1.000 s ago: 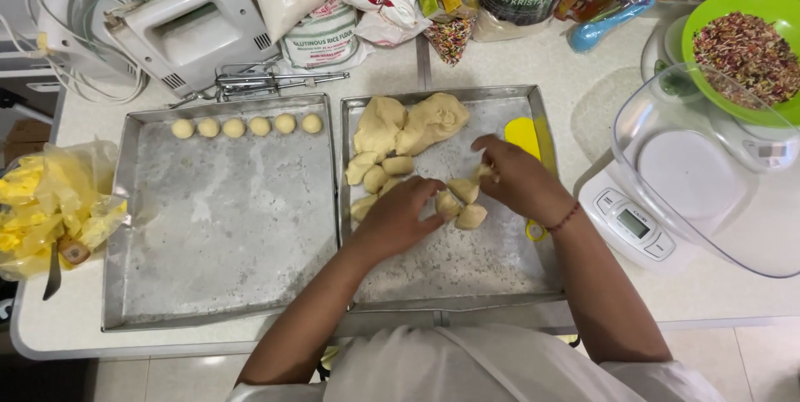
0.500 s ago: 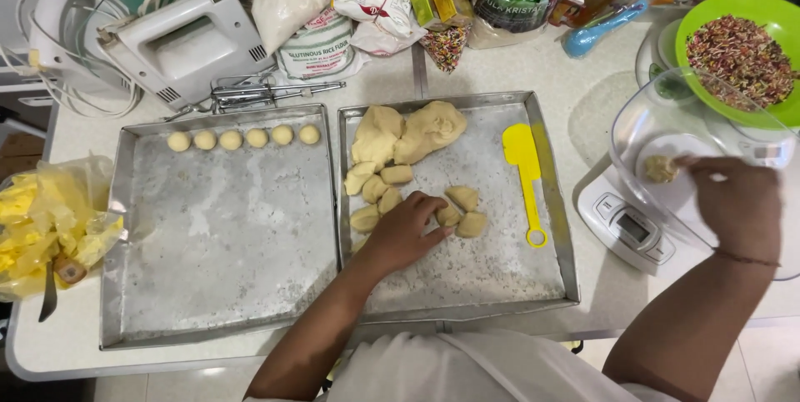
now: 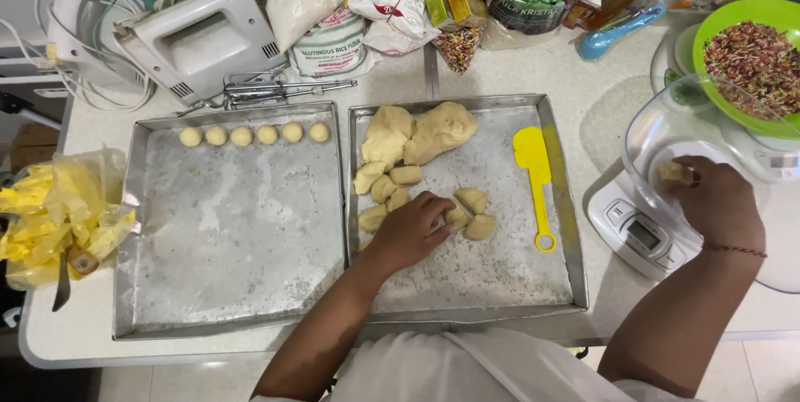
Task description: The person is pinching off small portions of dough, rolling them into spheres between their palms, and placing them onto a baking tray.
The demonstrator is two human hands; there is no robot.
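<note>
While the left hand (image 3: 410,231) grips a dough piece (image 3: 457,216), the right hand (image 3: 715,200), at 3 o'clock, pinches a dough lump (image 3: 672,172) over the scale (image 3: 646,231).

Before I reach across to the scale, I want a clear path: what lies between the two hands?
In the head view, between the left hand and right hand: dough pieces, a yellow spatula, then the tray's right rim.
</note>
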